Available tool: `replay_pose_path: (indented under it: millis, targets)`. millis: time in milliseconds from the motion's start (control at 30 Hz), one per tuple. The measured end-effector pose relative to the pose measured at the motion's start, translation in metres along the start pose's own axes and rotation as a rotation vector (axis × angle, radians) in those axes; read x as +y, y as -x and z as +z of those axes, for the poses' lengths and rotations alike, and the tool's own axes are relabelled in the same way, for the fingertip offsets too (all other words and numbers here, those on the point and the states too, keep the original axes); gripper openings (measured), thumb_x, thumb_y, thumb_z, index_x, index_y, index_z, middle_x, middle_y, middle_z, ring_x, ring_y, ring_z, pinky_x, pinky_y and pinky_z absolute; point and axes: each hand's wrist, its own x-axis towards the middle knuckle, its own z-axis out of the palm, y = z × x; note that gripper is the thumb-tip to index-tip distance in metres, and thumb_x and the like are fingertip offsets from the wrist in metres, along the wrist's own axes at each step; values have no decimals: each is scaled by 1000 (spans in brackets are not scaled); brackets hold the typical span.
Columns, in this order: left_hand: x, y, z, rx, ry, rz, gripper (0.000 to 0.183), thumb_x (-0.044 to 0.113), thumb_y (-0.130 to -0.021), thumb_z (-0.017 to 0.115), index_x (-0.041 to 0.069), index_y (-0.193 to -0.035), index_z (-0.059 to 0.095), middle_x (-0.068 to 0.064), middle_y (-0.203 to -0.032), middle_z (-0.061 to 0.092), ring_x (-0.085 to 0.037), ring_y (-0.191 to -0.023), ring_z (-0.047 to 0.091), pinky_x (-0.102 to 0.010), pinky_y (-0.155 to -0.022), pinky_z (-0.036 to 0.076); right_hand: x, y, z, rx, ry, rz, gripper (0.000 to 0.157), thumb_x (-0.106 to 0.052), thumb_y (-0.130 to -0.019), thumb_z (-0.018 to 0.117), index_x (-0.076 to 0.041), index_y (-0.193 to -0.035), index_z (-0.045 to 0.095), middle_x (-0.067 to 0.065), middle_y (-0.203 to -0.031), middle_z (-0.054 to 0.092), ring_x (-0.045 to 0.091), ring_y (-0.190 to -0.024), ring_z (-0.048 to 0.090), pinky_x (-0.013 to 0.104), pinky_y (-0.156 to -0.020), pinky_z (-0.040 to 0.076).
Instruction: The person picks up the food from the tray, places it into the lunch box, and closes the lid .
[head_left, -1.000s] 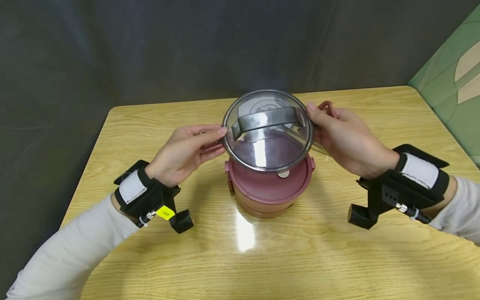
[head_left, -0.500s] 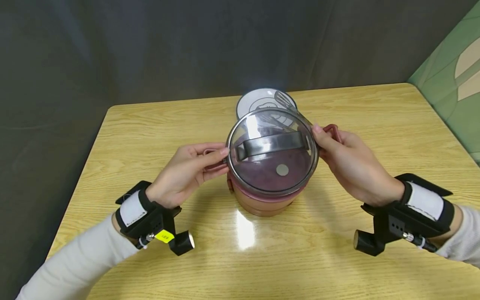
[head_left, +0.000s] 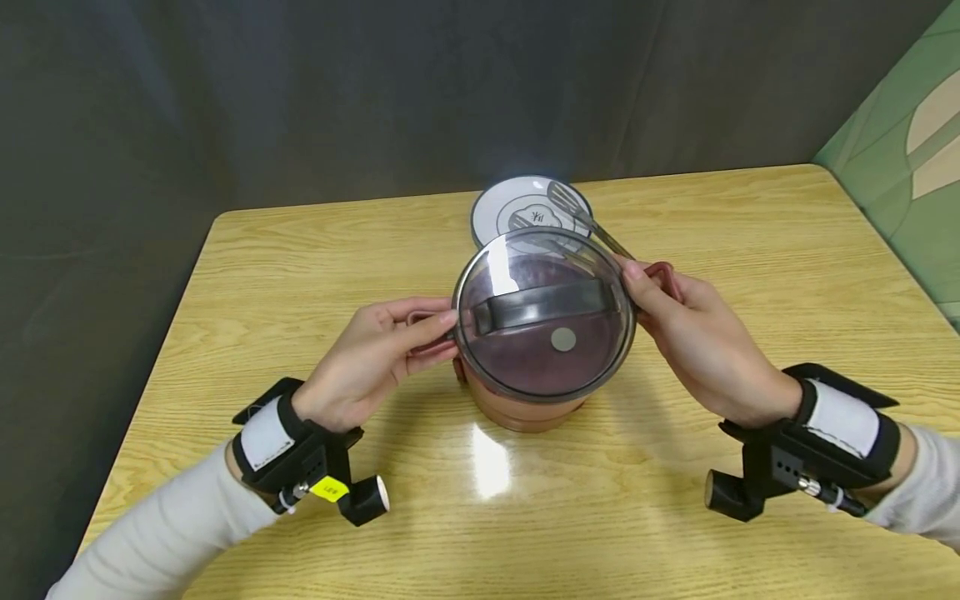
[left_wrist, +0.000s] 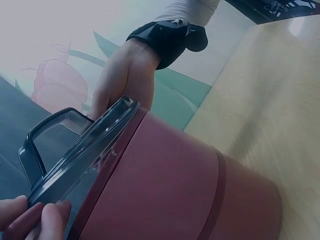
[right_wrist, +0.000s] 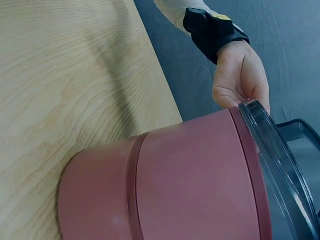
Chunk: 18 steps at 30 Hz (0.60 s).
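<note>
A round clear lid with a dark rim and strap handle lies over a pink pot at the middle of the table. Red loops stick out at both sides of the lid. My left hand pinches the left red loop, its thumb at the rim. On the right, my right hand grips the other loop, thumb on the rim too. Seen from the right wrist, the lid tilts against the pot, a gap widening along one side. A white disc shows through the lid.
Behind the pot sits a white plate with a dark edge. Across it lie slotted utensils, one a slotted turner; another is partly seen through the lid. A dark curtain stands behind the wooden table.
Both hands have brought the lid toward me and down over the pot, which had been partly uncovered. The plate and turner behind have come into plain view. The pot has stayed put.
</note>
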Motion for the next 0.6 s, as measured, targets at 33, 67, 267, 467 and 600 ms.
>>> replay_pose_path:
  millis: [33, 67, 267, 467, 600]
  targets:
    - [0, 0, 0, 1, -2, 3, 38, 0, -98, 51, -13, -134, 46, -10, -115, 61, -12, -97, 67, -28, -93, 53, 1, 0, 0, -2, -6, -3, 48, -34, -100, 50, -1, -135, 51, 5, -158, 30, 13, -146, 22, 36, -121, 17]
    - [-1, 0, -1, 1, -2, 5, 39, -1, -98, 51, -13, -134, 46, -11, -116, 61, -12, -97, 67, -28, -93, 53, 1, 0, 0, -1, -11, -3, 44, -34, -101, 50, 0, -128, 54, 5, -158, 29, 13, -147, 21, 37, -121, 16]
    - [-5, -1, -5, 19, -21, 50, 38, -2, -97, 53, -14, -133, 48, -8, -114, 66, -12, -97, 68, -30, -92, 54, 1, -3, 0, -4, 12, 16, 54, -34, -101, 49, 0, -142, 43, 6, -159, 27, 13, -147, 19, 39, -121, 16]
    - [-7, -3, -9, 67, -65, 96, 36, -2, -95, 57, -15, -128, 52, -4, -105, 72, -13, -92, 70, -31, -88, 56, 2, -5, 0, -1, 34, 51, 62, -34, -101, 47, 1, -149, 31, 7, -160, 24, 14, -147, 19, 41, -121, 14]
    - [-9, -3, -13, 73, -55, 109, 35, -3, -93, 59, -16, -125, 54, -4, -100, 73, -15, -89, 71, -33, -88, 56, 4, -7, -1, 12, 48, 72, 59, -35, -101, 47, 2, -146, 36, 7, -159, 26, 15, -146, 22, 42, -121, 15]
